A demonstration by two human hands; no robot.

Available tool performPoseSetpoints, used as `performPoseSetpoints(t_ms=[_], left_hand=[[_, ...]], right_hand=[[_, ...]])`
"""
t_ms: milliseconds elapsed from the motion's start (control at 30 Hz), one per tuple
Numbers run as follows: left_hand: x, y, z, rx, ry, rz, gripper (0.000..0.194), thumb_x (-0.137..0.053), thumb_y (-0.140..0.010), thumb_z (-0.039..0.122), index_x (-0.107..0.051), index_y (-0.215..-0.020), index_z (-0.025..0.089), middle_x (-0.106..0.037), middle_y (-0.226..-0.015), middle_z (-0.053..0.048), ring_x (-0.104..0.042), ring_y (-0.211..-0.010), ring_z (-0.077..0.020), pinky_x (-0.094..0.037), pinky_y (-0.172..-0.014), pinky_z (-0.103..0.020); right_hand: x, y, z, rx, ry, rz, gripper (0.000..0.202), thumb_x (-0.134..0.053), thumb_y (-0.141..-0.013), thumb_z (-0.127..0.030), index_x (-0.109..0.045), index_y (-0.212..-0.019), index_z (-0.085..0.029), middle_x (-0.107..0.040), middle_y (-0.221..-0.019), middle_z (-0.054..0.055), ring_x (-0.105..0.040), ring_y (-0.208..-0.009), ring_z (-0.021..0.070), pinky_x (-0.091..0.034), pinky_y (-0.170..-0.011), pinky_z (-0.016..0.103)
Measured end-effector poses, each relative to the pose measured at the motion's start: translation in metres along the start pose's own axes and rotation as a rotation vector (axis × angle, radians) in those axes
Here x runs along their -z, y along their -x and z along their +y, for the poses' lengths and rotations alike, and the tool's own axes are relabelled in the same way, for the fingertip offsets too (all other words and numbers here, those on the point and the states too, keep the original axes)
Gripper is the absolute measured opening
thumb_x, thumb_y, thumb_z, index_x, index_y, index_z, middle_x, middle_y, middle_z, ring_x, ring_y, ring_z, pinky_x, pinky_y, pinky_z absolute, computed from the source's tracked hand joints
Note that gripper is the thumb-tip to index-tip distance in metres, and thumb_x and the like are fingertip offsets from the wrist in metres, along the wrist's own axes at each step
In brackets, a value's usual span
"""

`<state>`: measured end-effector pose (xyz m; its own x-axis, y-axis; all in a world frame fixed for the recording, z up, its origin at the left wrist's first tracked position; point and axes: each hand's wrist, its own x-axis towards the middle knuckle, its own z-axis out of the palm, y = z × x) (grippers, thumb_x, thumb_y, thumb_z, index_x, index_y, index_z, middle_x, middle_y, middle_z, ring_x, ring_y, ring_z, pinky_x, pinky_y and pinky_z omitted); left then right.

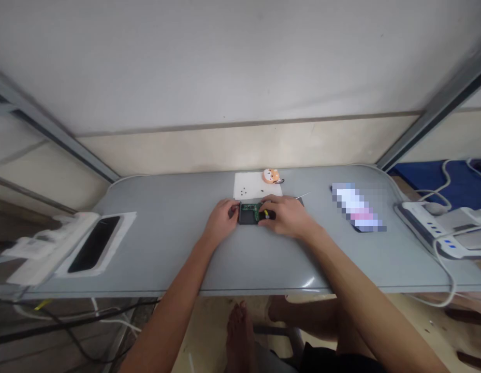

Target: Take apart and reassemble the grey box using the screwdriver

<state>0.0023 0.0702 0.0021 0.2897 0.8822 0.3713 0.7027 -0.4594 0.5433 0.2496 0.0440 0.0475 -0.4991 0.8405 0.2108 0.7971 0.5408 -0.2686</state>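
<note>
Open device on a grey table. The device lies between the two hands, just to the near side of the paper, its green board exposed. The left hand has its fingers closed on the device's left edge; the right hand grips, between thumb and fingers, a dark piece with a yellow mark at the right end.

Possible faults: the small dark bits, probably screws, lie loose on the paper; a knuckle catching its near edge could scatter them. A single bit, apart to the right and near the orange toy, seems the likeliest to be lost, being close to the right hand. Uneven pull by the two hands could strain the board or any wire joined to it.

Obscured: the right hand covers the device's right end, so whether the dark piece is attached cannot be told. A thin rod shows beyond that hand, its other end hidden; it may be a tool. The object at far right is pixelated. The left fingertips are too small to read clearly.
</note>
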Motion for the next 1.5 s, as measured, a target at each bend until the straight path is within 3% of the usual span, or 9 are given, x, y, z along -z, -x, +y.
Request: performPoseSetpoints(t_ms=[133,300,400,500,633,700,833,1033,1500], left_hand=[[-0.001,0.0,0.0,0.023,0.014,0.023,0.014,-0.058,-0.091,0.014,-0.068,-0.098,0.021,-0.066,-0.088,-0.005,-0.063,-0.087,-0.0215,-0.053,-0.084,-0.036],[0.001,0.001,0.001,0.029,0.019,0.058,0.015,-0.054,-0.093,0.014,-0.067,-0.097,0.021,-0.067,-0.092,-0.006,-0.063,-0.089,-0.0212,-0.054,-0.085,-0.036],[0.006,0.001,0.01,0.003,-0.036,0.154,0.016,-0.051,-0.097,0.017,-0.066,-0.102,0.021,-0.067,-0.097,-0.007,-0.064,-0.095,-0.0221,-0.054,-0.089,-0.037],[0.011,-0.002,0.023,-0.073,-0.093,0.175,0.017,-0.054,-0.098,0.022,-0.065,-0.112,0.022,-0.068,-0.109,-0.009,-0.063,-0.108,-0.0242,-0.051,-0.099,-0.041],[0.007,-0.009,0.037,-0.215,-0.096,-0.108,0.042,-0.069,-0.093,0.033,-0.059,-0.133,0.024,-0.067,-0.133,-0.009,-0.06,-0.126,-0.0288,-0.044,-0.111,-0.046],[0.002,-0.014,0.041,-0.24,-0.093,-0.229,0.053,-0.075,-0.089,0.036,-0.058,-0.138,0.025,-0.065,-0.138,-0.009,-0.059,-0.13,-0.0302,-0.042,-0.113,-0.047],[-0.002,-0.019,0.042,-0.248,-0.073,-0.311,0.054,-0.077,-0.086,0.035,-0.059,-0.137,0.027,-0.068,-0.136,-0.006,-0.062,-0.126,-0.0287,-0.043,-0.112,-0.047],[-0.003,-0.012,0.036,-0.253,-0.002,-0.262,0.051,-0.076,-0.088,0.036,-0.061,-0.136,0.028,-0.069,-0.136,-0.006,-0.062,-0.126,-0.0277,-0.044,-0.112,-0.047],[-0.007,-0.006,0.03,-0.226,0.017,-0.222,0.054,-0.077,-0.09,0.039,-0.06,-0.14,0.029,-0.067,-0.14,-0.005,-0.061,-0.129,-0.0254,-0.042,-0.113,-0.045]], right_hand=[[0.002,0.0,-0.001,0.013,-0.002,-0.03,0.028,-0.07,-0.091,-0.043,-0.074,-0.111,-0.024,-0.072,-0.125,0.008,-0.069,-0.1,0.0289,-0.047,-0.084,0.04],[0.006,0.005,0.009,-0.034,-0.184,-0.014,0.047,-0.074,-0.088,-0.038,-0.064,-0.132,-0.027,-0.07,-0.131,0.007,-0.067,-0.11,0.0291,-0.049,-0.09,0.04],[0.012,0.01,0.017,-0.082,-0.298,0.05,0.038,-0.064,-0.094,-0.031,-0.064,-0.131,-0.028,-0.069,-0.132,0.007,-0.069,-0.105,0.0257,-0.051,-0.089,0.039],[0.026,0.011,0.019,-0.13,-0.429,0.285,0.023,-0.054,-0.1,-0.034,-0.069,-0.115,-0.025,-0.072,-0.12,0.008,-0.069,-0.096,0.0221,-0.052,-0.082,0.035],[0.051,-0.006,0.019,-0.222,-0.607,0.775,0.03,-0.045,-0.104,-0.047,-0.062,-0.1,-0.022,-0.071,-0.093,0.006,-0.067,-0.084,0.0186,-0.052,-0.077,0.032],[0.058,-0.021,0.024,-0.241,-0.623,0.852,0.04,-0.039,-0.105,-0.053,-0.061,-0.093,-0.022,-0.066,-0.084,0.004,-0.065,-0.079,0.0172,-0.05,-0.074,0.031],[0.047,-0.04,0.038,-0.346,-0.625,0.871,0.05,-0.042,-0.101,-0.062,-0.054,-0.075,-0.022,-0.051,-0.064,-0.002,-0.05,-0.061,0.0134,-0.041,-0.06,0.028],[0.009,-0.032,0.044,-0.448,-0.689,0.748,0.043,-0.048,-0.099,-0.062,-0.057,-0.086,-0.022,-0.054,-0.065,-0.003,-0.046,-0.057,0.0131,-0.037,-0.057,0.027],[0.001,-0.033,0.044,-0.489,-0.635,0.566,0.045,-0.047,-0.098,-0.064,-0.063,-0.095,-0.022,-0.061,-0.063,-0.002,-0.052,-0.054,0.0138,-0.039,-0.058,0.027]])
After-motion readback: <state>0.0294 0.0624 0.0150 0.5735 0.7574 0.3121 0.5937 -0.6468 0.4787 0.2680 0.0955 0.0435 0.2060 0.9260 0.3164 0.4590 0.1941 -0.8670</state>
